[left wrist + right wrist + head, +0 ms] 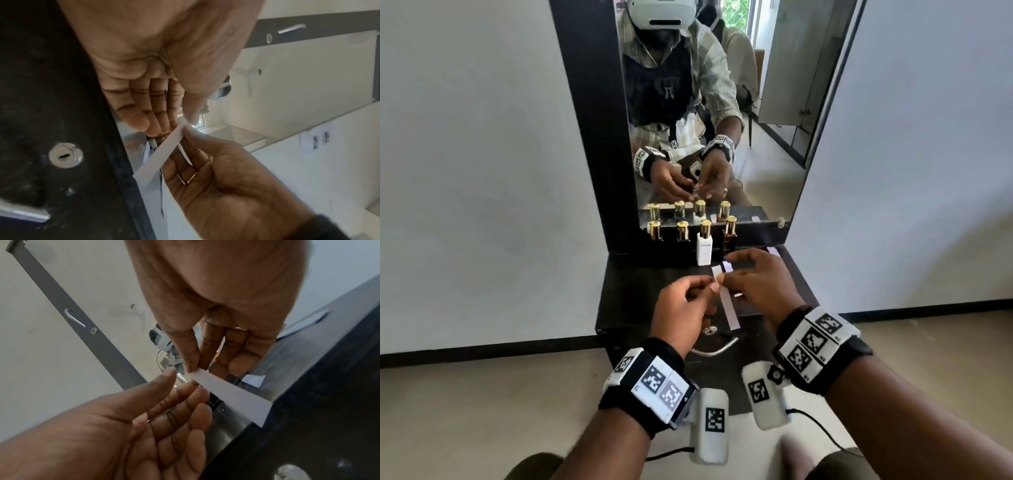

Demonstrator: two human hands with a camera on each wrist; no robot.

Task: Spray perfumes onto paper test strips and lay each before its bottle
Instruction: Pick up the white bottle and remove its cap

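Right hand (753, 284) is pinching the top end of a paper strip (727, 306) between thumb and forefinger while the left hand (683, 310), fingers loosely curled, is touching it, just at six o'clock of the white bottle (704, 248); gripping only the tip is probably keeping the sprayed end clean.
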